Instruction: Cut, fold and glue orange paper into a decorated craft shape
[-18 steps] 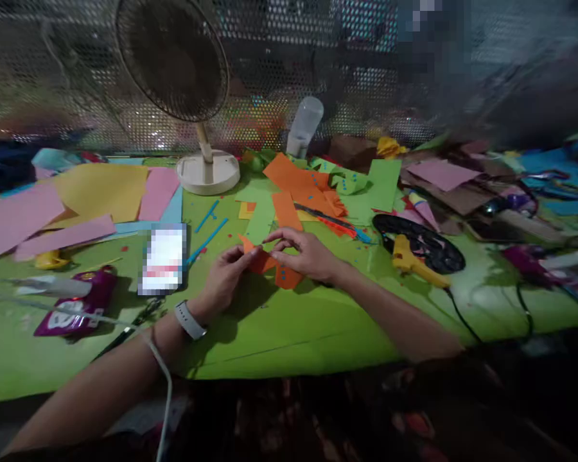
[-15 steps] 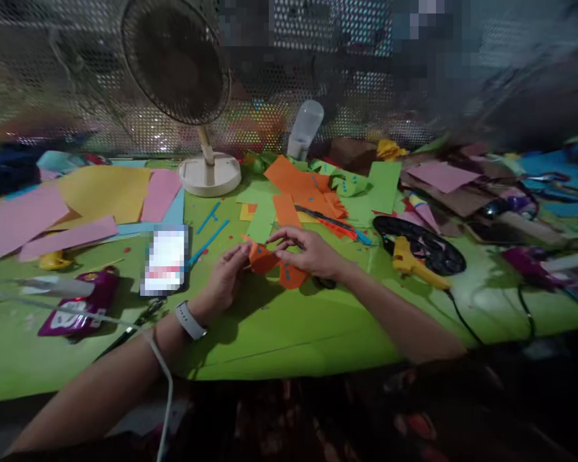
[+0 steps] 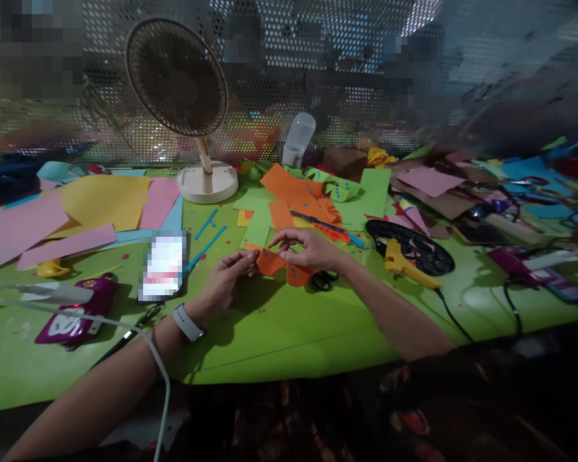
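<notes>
An orange paper piece with blue dots (image 3: pixel 270 263) is pinched at its left end between the thumb and fingers of my left hand (image 3: pixel 228 276). My right hand (image 3: pixel 308 249) has its thumb and fingers on the same piece from the right, partly covering it. Below the right hand, another dotted orange part (image 3: pixel 298 276) shows; whether it joins the first is hidden. Black scissor handles (image 3: pixel 324 280) lie beside it. Behind the hands are an orange strip (image 3: pixel 280 214) and a green paper strip (image 3: pixel 258 226).
A phone (image 3: pixel 164 266) lies left of my left hand. A yellow glue gun (image 3: pixel 407 266) rests against a black tray (image 3: pixel 433 253) at right. A fan (image 3: pixel 207 183) and a clear bottle (image 3: pixel 300 135) stand behind. A white cable (image 3: pixel 161 366) crosses my left forearm.
The left part of the orange piece is turned flatter and shows more of its surface. My left hand has shifted slightly right. The black scissor handles show more clearly.
</notes>
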`<state>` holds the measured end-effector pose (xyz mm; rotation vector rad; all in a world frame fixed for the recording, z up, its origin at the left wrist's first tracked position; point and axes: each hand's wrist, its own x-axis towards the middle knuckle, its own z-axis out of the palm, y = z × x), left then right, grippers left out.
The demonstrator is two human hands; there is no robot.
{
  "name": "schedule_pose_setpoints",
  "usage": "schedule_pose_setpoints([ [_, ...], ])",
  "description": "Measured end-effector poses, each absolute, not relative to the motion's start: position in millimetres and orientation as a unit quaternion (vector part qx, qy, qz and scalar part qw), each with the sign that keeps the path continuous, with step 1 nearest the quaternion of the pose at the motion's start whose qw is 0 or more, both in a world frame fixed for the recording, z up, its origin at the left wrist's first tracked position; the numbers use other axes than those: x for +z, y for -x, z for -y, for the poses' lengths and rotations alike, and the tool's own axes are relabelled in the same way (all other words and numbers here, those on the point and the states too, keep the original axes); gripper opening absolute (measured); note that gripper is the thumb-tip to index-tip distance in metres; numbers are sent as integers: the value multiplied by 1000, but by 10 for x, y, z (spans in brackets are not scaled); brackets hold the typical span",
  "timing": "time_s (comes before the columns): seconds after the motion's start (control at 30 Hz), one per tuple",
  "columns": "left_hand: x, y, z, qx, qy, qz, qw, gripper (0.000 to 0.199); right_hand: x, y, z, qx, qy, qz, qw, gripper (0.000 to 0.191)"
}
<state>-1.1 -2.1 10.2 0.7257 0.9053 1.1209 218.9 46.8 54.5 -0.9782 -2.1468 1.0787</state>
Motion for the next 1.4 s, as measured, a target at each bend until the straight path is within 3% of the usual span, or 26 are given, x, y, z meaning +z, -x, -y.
schedule_pose_setpoints([
  [0.17,79,20,-7,487,-281,-405,722,29,557,-2175,-455,404,341,805,271,27],
  [0.37,38,45,-53,496,-275,-381,730,17,559,-2179,-452,404,318,823,242,31],
  [0.67,55,71,-54,469,-286,-380,744,25,602,-2409,-532,340,374,823,260,27],
  [0.8,81,73,-44,463,-277,-394,745,27,501,-2755,-602,198,524,816,145,21],
  [0.93,92,79,-44,457,-281,-403,742,30,326,-2972,-598,90,547,830,58,25],
  [1.4,132,49,-19,454,-294,-424,726,26,201,-3130,-371,147,578,791,136,28],
])
